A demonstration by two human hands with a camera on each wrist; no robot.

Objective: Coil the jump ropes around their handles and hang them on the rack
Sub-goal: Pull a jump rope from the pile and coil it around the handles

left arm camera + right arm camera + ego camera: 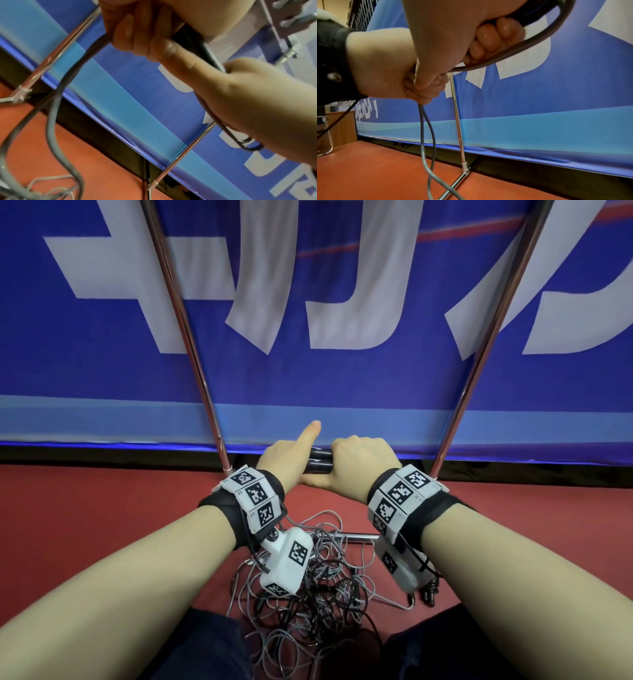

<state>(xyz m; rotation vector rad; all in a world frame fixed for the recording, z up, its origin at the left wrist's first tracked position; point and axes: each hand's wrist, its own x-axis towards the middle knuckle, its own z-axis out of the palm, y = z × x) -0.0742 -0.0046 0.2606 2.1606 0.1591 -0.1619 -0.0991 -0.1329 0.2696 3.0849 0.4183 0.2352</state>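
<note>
Two black jump rope handles [320,463] lie side by side, held level between both hands in front of the rack. My left hand [291,453] grips their left end with curled fingers [128,29], its thumb sticking up. Grey rope [56,108] comes out of that fist and hangs in two strands [426,128] to the floor. My right hand [363,463] is wrapped round the right end, its thumb [173,54] lying underneath. A darker rope loop [539,40] curves round its fingers [493,36].
A tangled pile of grey and black ropes [308,594] lies on the red floor between my knees. The rack's chrome uprights [178,313] [489,313] rise on either side, with a base bar [342,537] below the hands. A blue banner [342,378] hangs close behind.
</note>
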